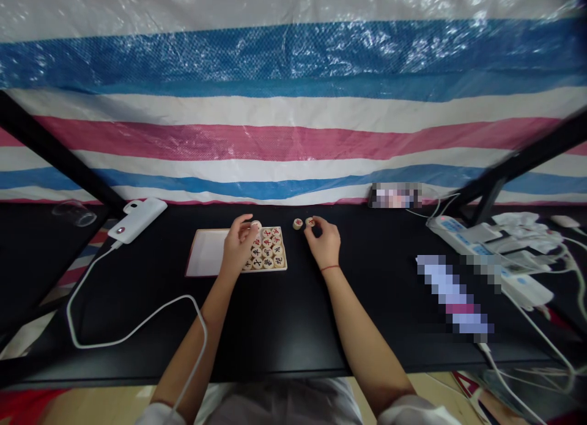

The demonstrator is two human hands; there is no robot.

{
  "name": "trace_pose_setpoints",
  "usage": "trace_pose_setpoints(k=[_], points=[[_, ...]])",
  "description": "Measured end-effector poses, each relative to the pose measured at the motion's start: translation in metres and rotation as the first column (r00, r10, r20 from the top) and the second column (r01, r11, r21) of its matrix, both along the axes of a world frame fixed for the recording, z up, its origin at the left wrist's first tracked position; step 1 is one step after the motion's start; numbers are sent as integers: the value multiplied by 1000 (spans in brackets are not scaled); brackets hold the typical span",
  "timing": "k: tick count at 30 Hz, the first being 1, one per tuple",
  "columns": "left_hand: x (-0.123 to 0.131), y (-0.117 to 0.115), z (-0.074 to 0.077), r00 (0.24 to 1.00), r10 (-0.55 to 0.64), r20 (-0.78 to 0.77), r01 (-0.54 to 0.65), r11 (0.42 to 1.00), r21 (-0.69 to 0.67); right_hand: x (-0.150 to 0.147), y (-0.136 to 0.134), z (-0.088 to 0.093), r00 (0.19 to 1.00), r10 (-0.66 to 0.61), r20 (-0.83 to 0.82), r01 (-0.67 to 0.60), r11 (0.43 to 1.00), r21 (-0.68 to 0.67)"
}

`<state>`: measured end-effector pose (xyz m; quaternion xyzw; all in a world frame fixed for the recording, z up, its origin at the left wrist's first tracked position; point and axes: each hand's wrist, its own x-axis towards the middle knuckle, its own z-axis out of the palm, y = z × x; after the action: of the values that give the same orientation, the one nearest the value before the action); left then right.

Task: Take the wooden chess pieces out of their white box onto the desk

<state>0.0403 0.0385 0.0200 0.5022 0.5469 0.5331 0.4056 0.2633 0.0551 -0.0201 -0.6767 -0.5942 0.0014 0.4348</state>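
Observation:
My left hand [238, 243] is over the left part of an open box [285, 268], its thumb and fingers closed on a round Chinese chess piece [256, 225]. Rows of cream pieces with black and red characters fill the visible part of the box; my hand hides some of them. A pale lid or flap [206, 254] lies flat on the box's left side. To the right of the box, my right hand [325, 240] pinches a red-marked chess piece [309, 222] at table level. Just left of it stands another red-marked chess piece [298, 224].
A white power bank [140, 220] with a long white cable [132, 339] lies on the left. On the right are a blurred phone [454, 296], a power strip [495, 260] with plugs, and a propped device [395, 195]. A striped plastic sheet [293, 144] hangs behind the black table [284, 327].

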Motion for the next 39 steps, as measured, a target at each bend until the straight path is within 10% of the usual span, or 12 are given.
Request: trace_pose_setpoints(k=[7,16,26,39], points=[[-1,3,-8,990,-55,-133,67,994,87,0,5,-8,997,50,59,-44,995,-95],[15,-12,-2,741,-49,-670,293,921,257,-58,-38,38,833,492,-252,-508,861,0],[9,-8,-8,719,22,-695,321,876,360,5,-1,8,987,73,-145,-76,997,-19],[2,-4,-9,718,10,-696,276,914,298,14,6,-10,988,135,76,-127,986,-106]])
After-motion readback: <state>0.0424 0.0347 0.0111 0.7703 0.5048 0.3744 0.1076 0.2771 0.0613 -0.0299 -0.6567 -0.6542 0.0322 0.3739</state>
